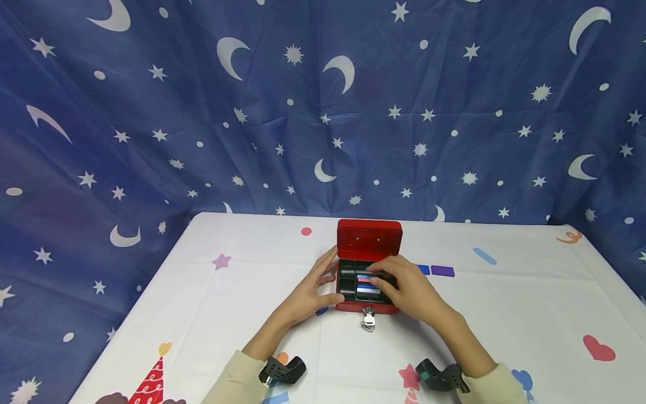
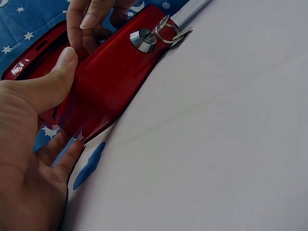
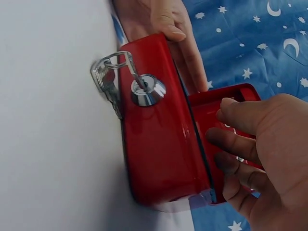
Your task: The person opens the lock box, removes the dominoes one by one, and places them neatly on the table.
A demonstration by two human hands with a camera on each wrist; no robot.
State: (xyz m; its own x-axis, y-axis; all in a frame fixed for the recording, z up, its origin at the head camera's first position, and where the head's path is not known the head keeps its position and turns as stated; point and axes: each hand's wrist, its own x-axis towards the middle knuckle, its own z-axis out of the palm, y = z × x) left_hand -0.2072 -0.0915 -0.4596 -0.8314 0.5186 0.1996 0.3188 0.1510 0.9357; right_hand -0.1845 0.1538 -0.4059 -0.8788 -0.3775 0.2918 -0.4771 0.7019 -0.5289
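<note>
A red cash box (image 1: 344, 307) stands on the white-covered table with its lid (image 1: 368, 238) raised. Its black tray (image 1: 346, 287) has compartments, and small blue, pink and pale strips (image 1: 367, 286) lie in one of them. A key ring (image 3: 108, 77) hangs from the key in the front lock (image 3: 147, 90). My left hand (image 1: 308, 294) rests on the box's left side, thumb at the front corner, fingers stretched along the wall. Above the tray's right part is my right hand (image 1: 406, 283), fingertips loosely bent and apart. Nothing shows between them, and the hand hides part of the tray.
A blue strip (image 1: 424, 270) and a purple strip (image 1: 442, 271) show on the table to the right of the box. The tablecloth bears printed hearts and stars. A blue curtain (image 1: 323, 112) with moons and stars hangs behind the table's far edge.
</note>
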